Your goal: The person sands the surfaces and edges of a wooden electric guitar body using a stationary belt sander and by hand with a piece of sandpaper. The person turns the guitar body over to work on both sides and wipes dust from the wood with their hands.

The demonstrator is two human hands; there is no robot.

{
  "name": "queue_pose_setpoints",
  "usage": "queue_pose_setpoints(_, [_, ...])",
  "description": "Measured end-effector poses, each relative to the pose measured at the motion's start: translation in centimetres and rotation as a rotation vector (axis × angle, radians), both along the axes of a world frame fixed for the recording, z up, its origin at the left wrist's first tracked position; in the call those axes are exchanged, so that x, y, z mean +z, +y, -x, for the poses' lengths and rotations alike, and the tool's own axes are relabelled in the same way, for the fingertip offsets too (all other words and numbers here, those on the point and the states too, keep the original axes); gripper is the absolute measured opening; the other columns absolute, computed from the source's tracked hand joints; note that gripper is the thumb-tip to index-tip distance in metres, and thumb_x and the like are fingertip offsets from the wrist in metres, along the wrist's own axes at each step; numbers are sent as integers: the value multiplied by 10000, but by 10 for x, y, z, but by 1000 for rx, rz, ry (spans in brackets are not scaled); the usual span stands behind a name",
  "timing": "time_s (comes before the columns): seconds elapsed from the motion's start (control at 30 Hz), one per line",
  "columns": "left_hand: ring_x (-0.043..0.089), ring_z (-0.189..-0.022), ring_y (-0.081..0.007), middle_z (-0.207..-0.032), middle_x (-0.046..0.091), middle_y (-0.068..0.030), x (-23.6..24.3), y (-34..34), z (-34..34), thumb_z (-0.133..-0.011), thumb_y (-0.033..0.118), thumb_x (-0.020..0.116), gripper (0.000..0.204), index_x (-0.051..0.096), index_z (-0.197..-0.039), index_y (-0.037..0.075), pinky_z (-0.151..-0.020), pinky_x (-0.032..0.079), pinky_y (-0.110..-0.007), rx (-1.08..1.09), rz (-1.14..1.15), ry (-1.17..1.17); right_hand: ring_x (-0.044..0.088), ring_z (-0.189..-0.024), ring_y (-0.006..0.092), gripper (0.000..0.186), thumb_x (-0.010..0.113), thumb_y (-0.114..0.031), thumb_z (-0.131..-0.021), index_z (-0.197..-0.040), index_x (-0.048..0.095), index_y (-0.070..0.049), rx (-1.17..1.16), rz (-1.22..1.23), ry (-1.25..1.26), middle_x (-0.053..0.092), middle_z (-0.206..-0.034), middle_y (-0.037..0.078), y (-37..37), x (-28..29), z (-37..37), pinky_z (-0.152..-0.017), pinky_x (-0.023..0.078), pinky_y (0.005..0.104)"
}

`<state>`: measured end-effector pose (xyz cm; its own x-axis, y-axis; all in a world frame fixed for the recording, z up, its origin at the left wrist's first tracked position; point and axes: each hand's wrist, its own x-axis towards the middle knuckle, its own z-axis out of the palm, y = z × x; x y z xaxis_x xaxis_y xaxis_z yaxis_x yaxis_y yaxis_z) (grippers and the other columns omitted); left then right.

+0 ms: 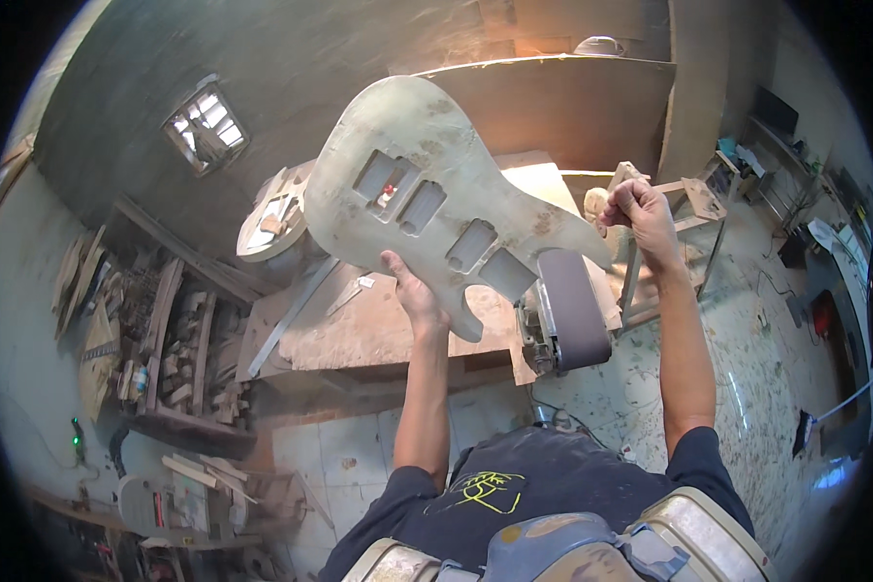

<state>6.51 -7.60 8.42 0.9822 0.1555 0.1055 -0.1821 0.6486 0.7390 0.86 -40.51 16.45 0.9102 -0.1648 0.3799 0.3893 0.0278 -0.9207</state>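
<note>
1. Two hands up front: L grip (419, 296) pinching the lower edge of a pale guitar body (463, 184), thumb on near face, fingers hidden behind. R grip (640, 209) curled, fingers pressed in, visibly apart from the body; can't tell if anything's inside.
2. Guitar body's up over the tabletop (388, 339), tilted, neck end pointing R & down, cutouts facing us. It hides much of what's behind.
3. Big obstacle, R side: belt sander (582, 315), dark belt just below the neck end. Touching? Can't tell from this angle.
4. Behind R grip, a wooden stand (703, 199), crowding that side.
5. L of the body, a 2nd rounded pale piece w/ an opening (252, 238), nr the tabletop's far L. Long metal strip (291, 320) slants across that end.
6. Further L, a rack (170, 335) stuffed w/ wood offcuts. Brown partition (572, 112) rises behind.
7. Edges: tabletop's front edge runs below L forearm, ending nr the sander.
8. Room: most of it's R, floor (746, 388) running from sander to the cluttered R wall, debris-specked. Tiled strip btwn tabletop & shirt (553, 466), w/ cable (577, 419) by the sander.
</note>
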Motion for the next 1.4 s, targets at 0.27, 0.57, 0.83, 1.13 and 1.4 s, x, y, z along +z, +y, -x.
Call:
queue_pose_setpoints(0.27, [505, -1274, -240, -1402, 514, -102, 6, 6, 0, -1016, 646, 309, 777, 384, -1474, 22, -1071, 432, -387, 19, -28, 17, 554, -805, 69, 469, 599, -477, -990, -1090, 643, -21, -21, 409, 83, 612, -837, -8, 25, -24, -12, -707, 457, 226])
queue_pose_setpoints(0.57, [476, -1319, -263, -1464, 470, -121, -13, 14, -3, -1009, 682, 259, 839, 338, -1504, 9, -1108, 402, -396, 45, -82, 102, 591, -614, 94, 463, 563, -497, -1004, -1013, 628, -39, 3, 443, 231, 594, -732, 8, 56, -31, -7, -564, 479, 252])
queue_pose_setpoints(0.83, [432, -1364, -281, -1509, 410, -134, -14, 15, 1, -1022, 664, 241, 824, 284, -1530, 16, -1133, 376, -417, 9, -28, 65, 591, -599, 97, 461, 558, -501, -1005, -1009, 624, -44, -20, 438, 261, 598, -727, 20, 56, -45, -8, -550, 479, 260])
queue_pose_setpoints(1.13, [432, -1367, -288, -1508, 413, -140, -15, 23, 0, -1035, 637, 239, 789, 289, -1529, 23, -1129, 383, -423, -45, -63, 56, 561, -597, 92, 516, 513, -529, -1017, -956, 618, -28, -47, 443, 233, 565, -694, 19, 57, -53, -6, -553, 468, 266])
queue_pose_setpoints(1.4, [449, -1360, -300, -1492, 433, -165, -35, 21, -9, -1057, 591, 220, 744, 302, -1519, 14, -1120, 404, -439, -138, 81, 53, 542, -651, 97, 476, 518, -454, -1037, -1005, 646, 3, -74, 441, 210, 580, -719, 19, 73, -11, 17, -590, 441, 273])
